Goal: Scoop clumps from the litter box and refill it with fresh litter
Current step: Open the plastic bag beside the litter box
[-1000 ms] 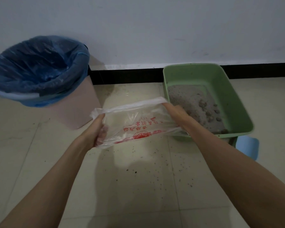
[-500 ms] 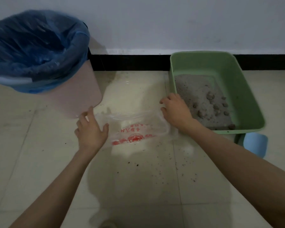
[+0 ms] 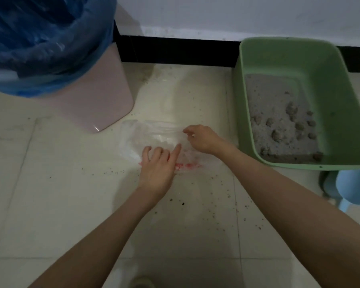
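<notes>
Bag (image 3: 154, 138) now flat on floor (image 3: 71, 204), no longer held up. My left hand (image 3: 157, 169) presses it, fingers spread; right hand (image 3: 202, 139) loosely curled at its right edge, grip unclear. Litter box (image 3: 247, 100) right of both hands, long axis toward wall; scoop (image 3: 349, 190) nearer right hand.

A pale tiled floor (image 3: 50, 204) is carrying everything. A pink bin (image 3: 96, 100) is standing at the left by the wall, a green litter box (image 3: 247, 125) at the right, and a blue scoop (image 3: 349, 190) is lying just beside its near edge. A clear plastic bag (image 3: 141, 138) is lying flat between bin and box, among scattered dark grains (image 3: 216, 196).
</notes>
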Motion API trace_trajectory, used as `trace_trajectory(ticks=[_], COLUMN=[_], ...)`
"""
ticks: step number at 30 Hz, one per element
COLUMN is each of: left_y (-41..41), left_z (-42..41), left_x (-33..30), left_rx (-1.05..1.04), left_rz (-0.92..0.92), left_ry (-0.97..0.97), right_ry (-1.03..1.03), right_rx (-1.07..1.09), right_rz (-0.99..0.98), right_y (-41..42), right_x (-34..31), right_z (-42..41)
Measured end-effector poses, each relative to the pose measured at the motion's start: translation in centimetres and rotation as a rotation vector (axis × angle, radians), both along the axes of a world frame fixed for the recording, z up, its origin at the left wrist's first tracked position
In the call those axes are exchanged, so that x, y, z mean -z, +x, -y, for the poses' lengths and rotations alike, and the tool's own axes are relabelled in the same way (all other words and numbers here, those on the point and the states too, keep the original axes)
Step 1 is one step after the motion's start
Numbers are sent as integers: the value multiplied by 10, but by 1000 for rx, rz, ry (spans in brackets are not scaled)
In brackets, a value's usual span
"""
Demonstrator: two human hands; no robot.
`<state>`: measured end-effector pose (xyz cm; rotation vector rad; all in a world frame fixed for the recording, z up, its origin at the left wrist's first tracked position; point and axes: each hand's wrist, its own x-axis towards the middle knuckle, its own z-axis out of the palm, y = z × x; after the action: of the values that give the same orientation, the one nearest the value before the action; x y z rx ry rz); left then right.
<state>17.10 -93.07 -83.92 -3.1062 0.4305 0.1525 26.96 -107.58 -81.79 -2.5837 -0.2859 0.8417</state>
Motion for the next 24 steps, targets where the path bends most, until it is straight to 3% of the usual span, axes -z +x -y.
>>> trace_trajectory(ticks=[5,10,14,20,24], left_y=[-4,-1,12,52,76], left_z=[-12,-14,-12,-13,-11], left_x=[5,-12,-20,-16,-9], left_rx=[240,234,187,235,369], left_rz=[-59,-108,-259,-87,-64], left_ry=[-47,-103,-178,-111,22], right_ry=[-116,-268,-298,-302,-406], right_rx=[6,-40,-143,-195,-234], right_rz=[-79,30,138,362,166], right_y=[12,14,13,-12,-14], right_x=[18,12,6,4,15], right_z=[-1,4,8,7,6])
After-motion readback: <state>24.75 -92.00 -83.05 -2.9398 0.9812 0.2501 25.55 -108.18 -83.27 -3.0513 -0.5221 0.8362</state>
